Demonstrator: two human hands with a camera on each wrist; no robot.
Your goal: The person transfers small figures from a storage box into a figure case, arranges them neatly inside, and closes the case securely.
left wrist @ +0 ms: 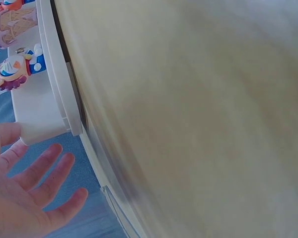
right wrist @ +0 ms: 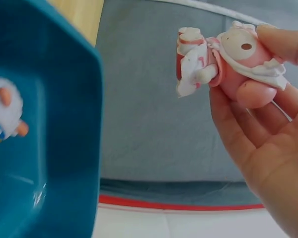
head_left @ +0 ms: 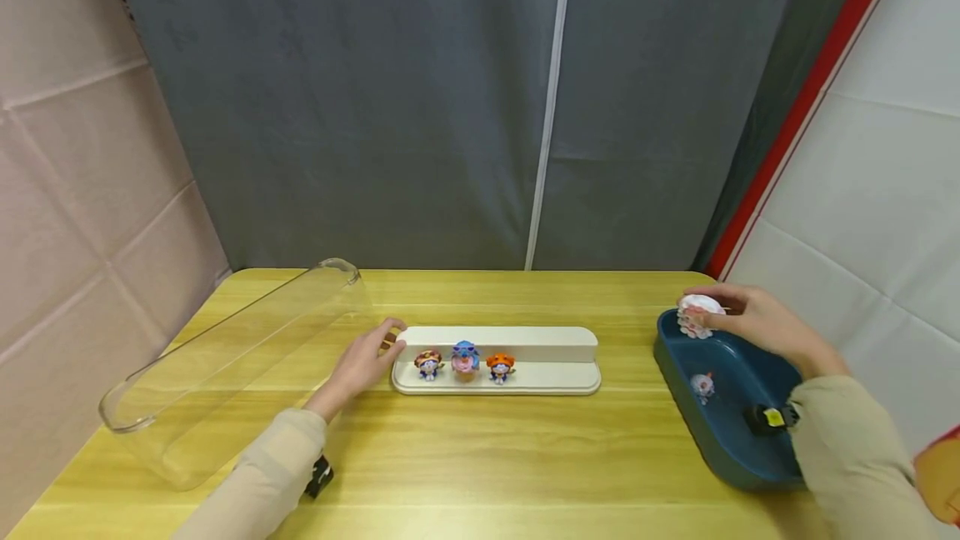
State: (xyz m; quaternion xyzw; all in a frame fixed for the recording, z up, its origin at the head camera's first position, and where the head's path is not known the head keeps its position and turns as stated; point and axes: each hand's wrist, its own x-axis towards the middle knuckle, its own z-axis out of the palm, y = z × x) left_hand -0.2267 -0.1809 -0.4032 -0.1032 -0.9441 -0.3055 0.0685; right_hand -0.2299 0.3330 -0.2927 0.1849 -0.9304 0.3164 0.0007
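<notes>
My right hand pinches a pink and white figurine between thumb and fingers, above the far end of a dark blue bin. Inside that bin lies another small white figurine. At the left end of a white stepped display base, my left hand has its fingers spread, with the thumb right at the base's corner. Three figurines stand in a row on the base: one with a red-brown top, a blue and pink one and an orange-topped one.
A long clear plastic cover lies slanted on the wooden table at the left. Behind the table hangs a grey curtain. A white wall covering with a red edge strip rises beyond the bin.
</notes>
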